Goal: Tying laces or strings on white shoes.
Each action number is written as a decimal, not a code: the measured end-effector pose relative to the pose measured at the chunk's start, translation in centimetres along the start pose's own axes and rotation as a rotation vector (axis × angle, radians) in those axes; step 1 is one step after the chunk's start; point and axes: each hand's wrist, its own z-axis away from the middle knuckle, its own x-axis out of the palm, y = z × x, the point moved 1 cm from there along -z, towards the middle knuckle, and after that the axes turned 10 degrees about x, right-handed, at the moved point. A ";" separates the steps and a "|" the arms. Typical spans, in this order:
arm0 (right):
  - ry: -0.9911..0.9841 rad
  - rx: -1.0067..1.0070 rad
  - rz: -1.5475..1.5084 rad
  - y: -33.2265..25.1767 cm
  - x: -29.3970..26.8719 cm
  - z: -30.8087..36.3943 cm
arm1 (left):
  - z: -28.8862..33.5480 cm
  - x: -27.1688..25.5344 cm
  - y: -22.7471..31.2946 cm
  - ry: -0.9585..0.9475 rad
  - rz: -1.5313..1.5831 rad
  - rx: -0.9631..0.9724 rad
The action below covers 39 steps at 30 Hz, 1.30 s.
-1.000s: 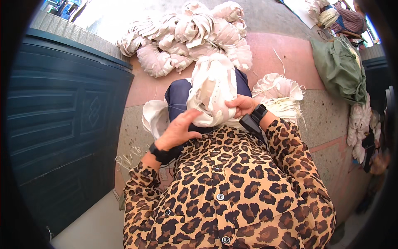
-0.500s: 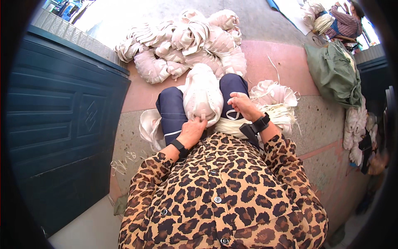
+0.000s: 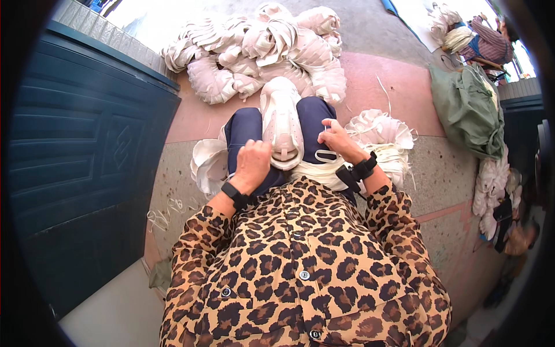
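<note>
A white and pale pink shoe upper [image 3: 282, 124] stands between my knees, its toe away from me and its opening toward me. My left hand [image 3: 252, 165] is closed just left of the upper, above my left thigh. A faint thin thread seems to run by its fingers; what they hold is hidden. My right hand [image 3: 341, 141] is raised over my right thigh, thumb and fingers bent together around something thin and pale, too small to name. Below it, a bundle of cream laces [image 3: 318, 174] lies across my lap, with a loop standing up.
A large heap of shoe uppers [image 3: 277, 49] lies ahead on the floor. More uppers [image 3: 376, 128] sit right of my knee and others [image 3: 208, 165] left. A dark blue door [image 3: 87, 139] stands left, a green sack [image 3: 468, 110] right. Another person [image 3: 488, 43] sits at the far right.
My left hand has come off the near end of the upper and moved left and up. The upper's opening now shows. My right hand has shifted slightly, its fingers more bent.
</note>
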 end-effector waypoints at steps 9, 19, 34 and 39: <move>-0.184 -0.122 -0.187 -1.3 2.0 -0.2 | -0.6 2.3 -0.1 -0.051 -0.173 -0.106; -0.096 -0.539 0.292 -1.1 5.9 -1.6 | -1.3 -0.6 2.4 -0.064 0.065 -0.099; 0.016 -0.448 0.133 -4.9 2.1 -5.3 | -9.4 -0.1 -5.4 0.088 0.199 0.002; 0.137 -0.320 0.178 -6.9 5.0 -10.3 | -13.7 1.2 -9.7 0.109 0.175 -0.208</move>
